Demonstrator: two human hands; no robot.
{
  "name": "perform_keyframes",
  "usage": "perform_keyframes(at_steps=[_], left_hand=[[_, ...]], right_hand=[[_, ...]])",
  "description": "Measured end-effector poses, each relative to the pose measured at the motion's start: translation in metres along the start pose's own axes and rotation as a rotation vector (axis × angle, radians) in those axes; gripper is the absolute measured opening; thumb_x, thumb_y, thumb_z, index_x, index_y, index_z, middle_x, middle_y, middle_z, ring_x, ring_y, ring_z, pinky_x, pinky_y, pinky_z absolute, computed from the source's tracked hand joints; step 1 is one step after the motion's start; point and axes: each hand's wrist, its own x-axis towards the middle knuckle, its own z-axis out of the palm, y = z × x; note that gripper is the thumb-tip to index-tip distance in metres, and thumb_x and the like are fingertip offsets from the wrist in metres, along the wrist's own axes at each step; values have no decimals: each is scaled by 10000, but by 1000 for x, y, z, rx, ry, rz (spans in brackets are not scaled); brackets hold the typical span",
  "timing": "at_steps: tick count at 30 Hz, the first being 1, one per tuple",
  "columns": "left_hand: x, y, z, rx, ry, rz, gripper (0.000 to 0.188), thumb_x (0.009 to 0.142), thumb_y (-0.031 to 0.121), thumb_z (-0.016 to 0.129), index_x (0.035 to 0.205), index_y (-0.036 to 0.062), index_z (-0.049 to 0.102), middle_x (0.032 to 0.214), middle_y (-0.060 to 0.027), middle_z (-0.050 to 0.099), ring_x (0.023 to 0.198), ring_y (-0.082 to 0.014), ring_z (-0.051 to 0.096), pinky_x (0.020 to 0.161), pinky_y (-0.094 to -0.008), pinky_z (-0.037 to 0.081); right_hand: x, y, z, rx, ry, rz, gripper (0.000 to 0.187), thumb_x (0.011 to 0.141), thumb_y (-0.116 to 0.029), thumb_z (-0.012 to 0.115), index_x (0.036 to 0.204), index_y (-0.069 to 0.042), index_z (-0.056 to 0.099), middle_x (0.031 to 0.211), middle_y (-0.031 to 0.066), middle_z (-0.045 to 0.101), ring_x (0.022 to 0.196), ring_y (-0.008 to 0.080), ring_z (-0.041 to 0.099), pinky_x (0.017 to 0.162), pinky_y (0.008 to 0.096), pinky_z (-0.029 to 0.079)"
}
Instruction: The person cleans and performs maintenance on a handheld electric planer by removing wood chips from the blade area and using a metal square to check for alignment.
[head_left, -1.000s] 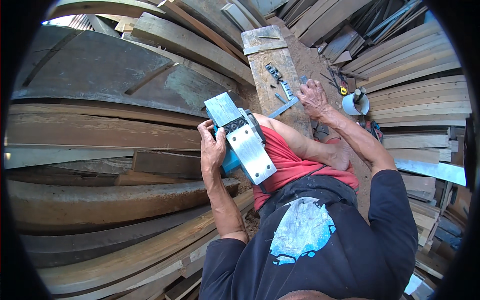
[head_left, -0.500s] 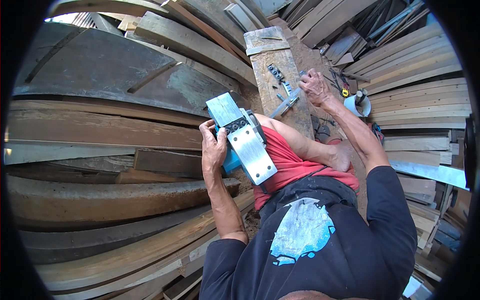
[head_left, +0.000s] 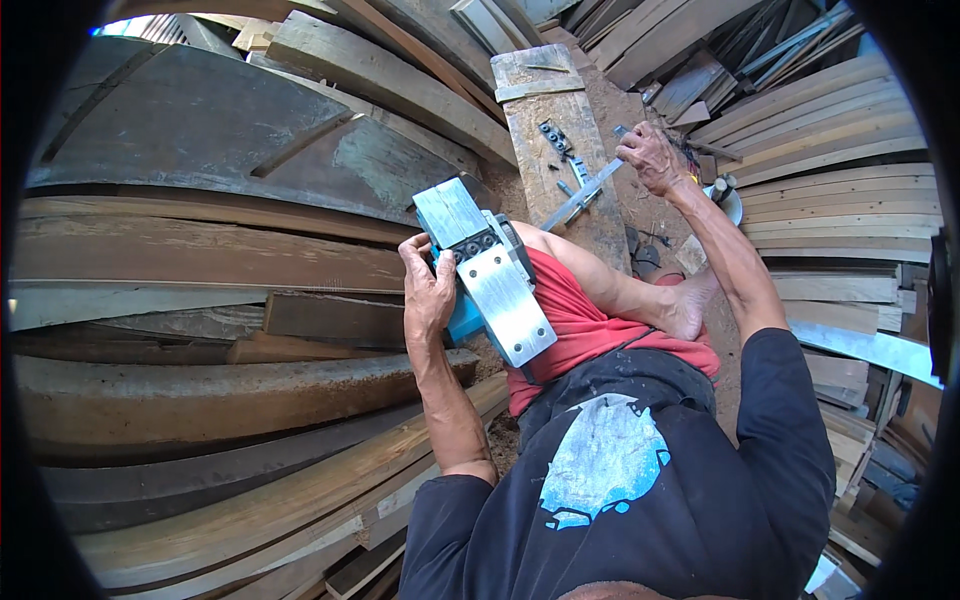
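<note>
My left hand (head_left: 428, 292) is closed around the side of an electric planer (head_left: 508, 312), thumb near its cutter opening. The planer has a blue body and lies sole up against my thigh, its metal plates and a row of dark bolts facing up. My right hand (head_left: 652, 160) grips what looks like a try square (head_left: 592, 192) by one end; its long straight metal blade slants down-left over the plank (head_left: 535, 112). On the plank lie a black bolted bar (head_left: 553, 138), a small metal piece (head_left: 579, 170) and a tiny screw (head_left: 552, 167).
Timber beams (head_left: 200, 240) are piled on my left, and stacked boards (head_left: 840, 205) line the right. A white container (head_left: 733, 207) stands beyond my right forearm. My bare foot (head_left: 690, 308) rests beside the plank. Sawdust covers the ground.
My right hand has moved slightly right and up, and the square's blade has swung into clearer view over the plank. The left hand and planer have barely shifted.
</note>
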Motion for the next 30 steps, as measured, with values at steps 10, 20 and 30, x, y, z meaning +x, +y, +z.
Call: perform_keyframes(at_steps=[10,20,30], left_hand=[[1,-3,-2,24,25,-8,459,1057,257,598,1389,7,405,1265,-278,622,1145,-396,663,990,-492,521],[-8,20,7,94,42,60,461,1055,253,603,1380,-7,404,1237,-271,618,1118,-400,660,985,-486,513],[-1,0,11,-5,26,14,432,1072,248,584,1383,8,404,1242,-252,622,1108,-364,663,974,-471,517]], right_hand=[[-25,-45,-38,-29,-535,244,334,904,-469,703,1020,-174,808,1117,97,688,1177,337,538,1023,487,398],[-63,-74,-24,26,-538,346,627,927,-677,619,1102,-99,788,1183,198,694,1219,376,546,1001,573,377],[-75,-81,-154,485,-203,419,383,1061,-262,560,1360,-27,601,915,186,743,856,361,754,810,511,542]])
